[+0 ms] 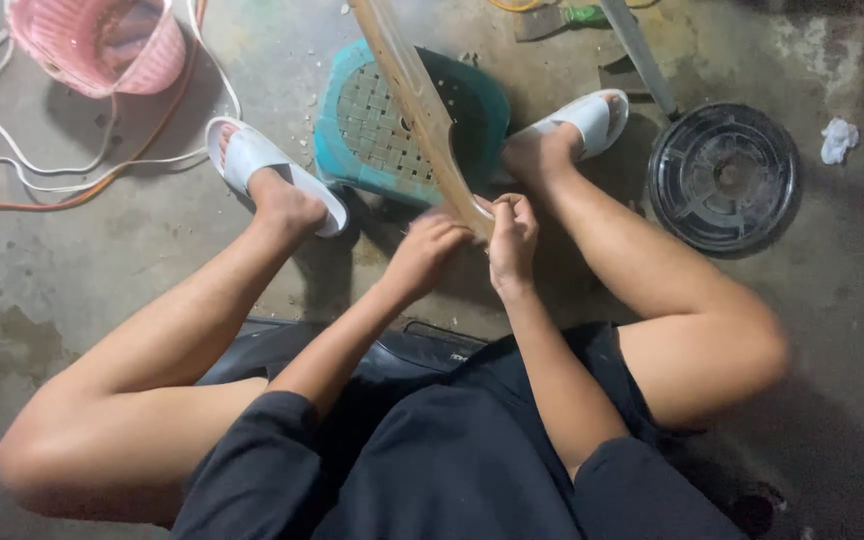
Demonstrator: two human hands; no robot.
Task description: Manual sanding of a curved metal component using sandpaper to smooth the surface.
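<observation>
Seated over stained concrete floor (832, 300), working thin wooden strip (422, 110) above teal stool (352, 110): left hand (430, 250) and right hand (512, 238) both pinching its lower end.

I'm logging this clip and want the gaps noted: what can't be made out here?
- Wooden strip: its far end is cut off by the top edge of the head view.
- Left hand and right hand: whatever small thing the fingers pinch at the strip's near end is hidden by them.
- Pink basket: cropped by the top edge; contents blurred.
- Green-handled tool: partly cut off.
</observation>
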